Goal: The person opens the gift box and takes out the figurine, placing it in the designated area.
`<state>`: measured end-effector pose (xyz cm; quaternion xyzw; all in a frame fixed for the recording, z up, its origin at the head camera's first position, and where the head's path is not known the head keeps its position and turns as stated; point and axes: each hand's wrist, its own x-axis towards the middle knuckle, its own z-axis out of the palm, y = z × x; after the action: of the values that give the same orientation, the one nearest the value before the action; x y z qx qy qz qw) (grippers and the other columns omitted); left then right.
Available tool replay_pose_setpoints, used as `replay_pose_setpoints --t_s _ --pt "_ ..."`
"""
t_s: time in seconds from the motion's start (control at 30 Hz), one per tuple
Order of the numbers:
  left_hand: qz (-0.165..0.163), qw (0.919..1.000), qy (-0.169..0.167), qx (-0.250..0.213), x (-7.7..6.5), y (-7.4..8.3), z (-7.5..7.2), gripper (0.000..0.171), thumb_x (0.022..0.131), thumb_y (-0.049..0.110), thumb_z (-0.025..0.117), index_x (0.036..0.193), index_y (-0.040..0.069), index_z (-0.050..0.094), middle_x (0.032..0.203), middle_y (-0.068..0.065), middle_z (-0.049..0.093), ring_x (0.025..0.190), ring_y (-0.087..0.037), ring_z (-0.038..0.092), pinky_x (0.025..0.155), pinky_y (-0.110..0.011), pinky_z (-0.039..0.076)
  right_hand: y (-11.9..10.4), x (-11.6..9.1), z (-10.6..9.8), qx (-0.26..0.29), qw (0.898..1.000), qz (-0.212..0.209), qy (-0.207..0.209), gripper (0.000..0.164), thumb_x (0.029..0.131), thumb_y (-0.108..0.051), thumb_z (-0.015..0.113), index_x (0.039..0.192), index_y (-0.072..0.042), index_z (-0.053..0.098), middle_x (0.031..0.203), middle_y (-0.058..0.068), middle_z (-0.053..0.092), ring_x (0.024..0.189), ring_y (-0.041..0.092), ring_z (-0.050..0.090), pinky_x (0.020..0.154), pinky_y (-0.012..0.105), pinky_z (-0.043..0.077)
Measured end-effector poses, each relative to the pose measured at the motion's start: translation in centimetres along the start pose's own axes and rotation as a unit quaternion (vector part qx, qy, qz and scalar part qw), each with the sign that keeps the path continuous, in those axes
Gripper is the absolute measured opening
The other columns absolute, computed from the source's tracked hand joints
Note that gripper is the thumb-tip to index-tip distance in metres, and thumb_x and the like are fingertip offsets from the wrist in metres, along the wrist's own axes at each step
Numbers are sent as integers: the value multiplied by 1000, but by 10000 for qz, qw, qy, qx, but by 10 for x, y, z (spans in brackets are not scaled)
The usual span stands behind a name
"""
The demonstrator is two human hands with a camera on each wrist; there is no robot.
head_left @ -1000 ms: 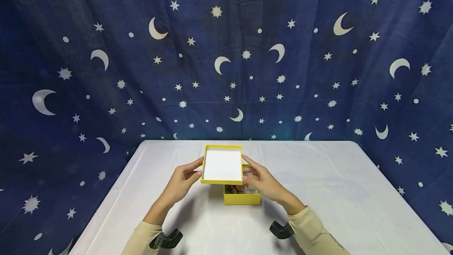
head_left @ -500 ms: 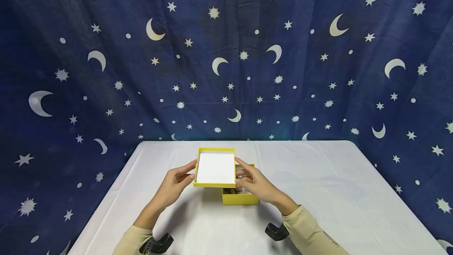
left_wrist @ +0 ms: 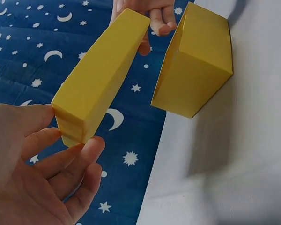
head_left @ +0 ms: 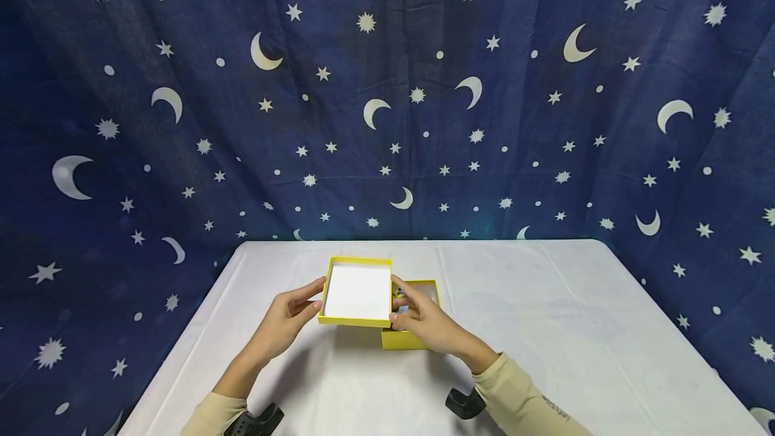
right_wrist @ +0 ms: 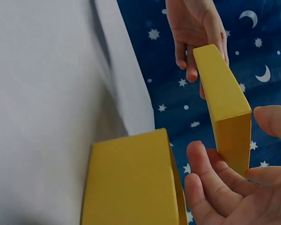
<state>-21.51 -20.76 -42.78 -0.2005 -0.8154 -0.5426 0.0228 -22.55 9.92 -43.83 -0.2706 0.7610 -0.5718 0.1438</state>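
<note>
A yellow box lid (head_left: pixel 357 291) with a white inside is held up above the table, its hollow side facing the head camera. My left hand (head_left: pixel 281 325) pinches its left edge between thumb and fingers. On the opposite edge, my right hand (head_left: pixel 432 321) grips it the same way. Behind and below the lid's right part stands the open yellow box (head_left: pixel 402 340) on the table. Its contents are mostly hidden by the lid and right hand; a small blue and yellow bit shows. Both wrist views show the lid (left_wrist: pixel 100 70) tilted and apart from the box (right_wrist: pixel 131 183).
A white cloth covers the table (head_left: pixel 533 328). Behind and around it hangs a dark blue curtain (head_left: pixel 387 120) with moons and stars. Black straps with small cameras sit on both wrists, over beige sleeves (head_left: pixel 523 399).
Both hands have carried the lid leftward and slightly down, nearer to me. More of the box's back right corner shows now. The box has stayed in place on the table.
</note>
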Motion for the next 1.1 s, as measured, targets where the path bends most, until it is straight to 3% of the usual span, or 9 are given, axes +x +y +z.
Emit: replay_pose_setpoints --t_s 0.37,0.6,0.87,1.1 --pt "-60 10000 -15 66 -14 -4 -16 50 102 13 60 147 -5 48 147 -29 51 122 -26 65 92 -15 52 -5 2 20 2 10000 30 43 77 102 -20 59 164 -12 13 143 31 50 109 30 70 93 26 53" --pt "-150 9998 -70 111 -21 -11 -25 50 102 15 59 148 -4 47 149 -26 51 123 -8 61 95 -13 50 -2 6 29 130 9996 -245 -54 76 102 -16 58 163 -4 13 138 32 53 103 37 69 89 19 52" --pt "-158 9998 -80 -10 -30 -13 -32 50 103 14 58 148 -4 47 148 -29 50 119 7 58 94 -12 49 -6 7 38 64 9998 -197 -32 76 101 -17 59 162 -5 15 135 30 56 97 26 71 80 23 53" --pt "-277 9996 -79 -25 -37 -13 -39 51 102 15 59 148 -5 47 148 -29 50 118 8 58 92 -12 50 -8 12 51 204 9998 -5 1 78 100 -17 60 163 -10 15 140 28 54 99 35 72 85 20 52"
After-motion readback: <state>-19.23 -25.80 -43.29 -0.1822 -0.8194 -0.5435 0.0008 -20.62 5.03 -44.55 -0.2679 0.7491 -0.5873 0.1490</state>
